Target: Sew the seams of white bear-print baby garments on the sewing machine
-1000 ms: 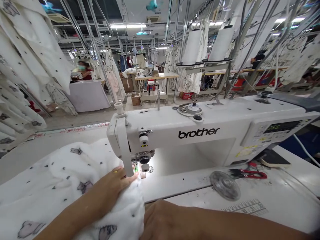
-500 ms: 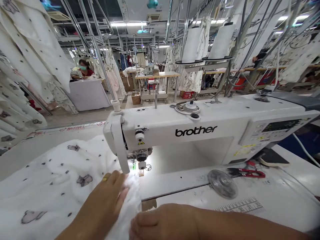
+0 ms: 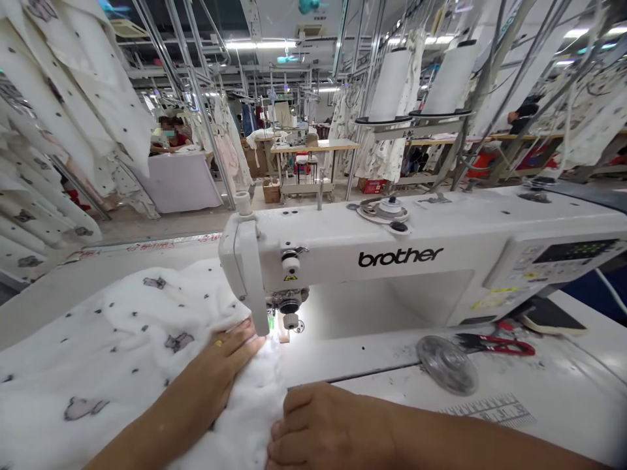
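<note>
A white fabric (image 3: 122,346) printed with small grey animals lies bunched on the table, reaching under the needle of a white Brother sewing machine (image 3: 392,261). My left hand (image 3: 220,369), a ring on one finger, lies flat on the cloth with fingers stretched toward the presser foot (image 3: 281,329). My right hand (image 3: 323,427) sits at the front edge of the cloth, fingers curled and pinching its edge. The lit needle area is just beyond my left fingertips.
Red-handled thread snips (image 3: 494,343) and a round metal disc (image 3: 447,364) lie on the table to the right. Two big white thread cones (image 3: 392,85) stand behind the machine. Printed garments hang at left (image 3: 59,117). Another person (image 3: 169,134) sits at a far table.
My left hand has slid forward over the cloth toward the presser foot again. My right hand has shifted slightly along the cloth's front edge. The view has drifted a little.
</note>
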{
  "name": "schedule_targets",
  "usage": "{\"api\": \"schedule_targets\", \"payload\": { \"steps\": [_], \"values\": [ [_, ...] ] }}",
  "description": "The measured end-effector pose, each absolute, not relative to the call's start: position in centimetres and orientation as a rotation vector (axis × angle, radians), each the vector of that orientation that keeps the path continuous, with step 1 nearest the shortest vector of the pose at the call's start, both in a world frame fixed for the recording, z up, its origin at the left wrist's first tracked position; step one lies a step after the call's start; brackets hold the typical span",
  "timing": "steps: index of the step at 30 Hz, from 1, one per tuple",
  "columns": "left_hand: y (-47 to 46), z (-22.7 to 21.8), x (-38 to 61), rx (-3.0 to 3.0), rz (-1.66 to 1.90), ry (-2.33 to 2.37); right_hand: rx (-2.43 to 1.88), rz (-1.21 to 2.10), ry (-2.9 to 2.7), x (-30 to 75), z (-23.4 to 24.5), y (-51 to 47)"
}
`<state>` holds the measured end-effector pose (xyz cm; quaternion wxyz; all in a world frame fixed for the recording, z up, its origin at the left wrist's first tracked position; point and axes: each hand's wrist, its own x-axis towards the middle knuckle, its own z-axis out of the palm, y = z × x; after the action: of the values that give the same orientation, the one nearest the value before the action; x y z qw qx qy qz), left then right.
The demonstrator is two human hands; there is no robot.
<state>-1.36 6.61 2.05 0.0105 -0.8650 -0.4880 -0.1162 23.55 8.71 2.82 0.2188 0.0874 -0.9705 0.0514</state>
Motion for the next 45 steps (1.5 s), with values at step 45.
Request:
{"api": "schedule_targets", "payload": {
  "steps": [45],
  "values": [
    [10.3,2.9,-1.6,-2.819,-0.366,-1.399,-0.22,0.108,-2.712,22.3,2.5,11.2]
  ]
}}
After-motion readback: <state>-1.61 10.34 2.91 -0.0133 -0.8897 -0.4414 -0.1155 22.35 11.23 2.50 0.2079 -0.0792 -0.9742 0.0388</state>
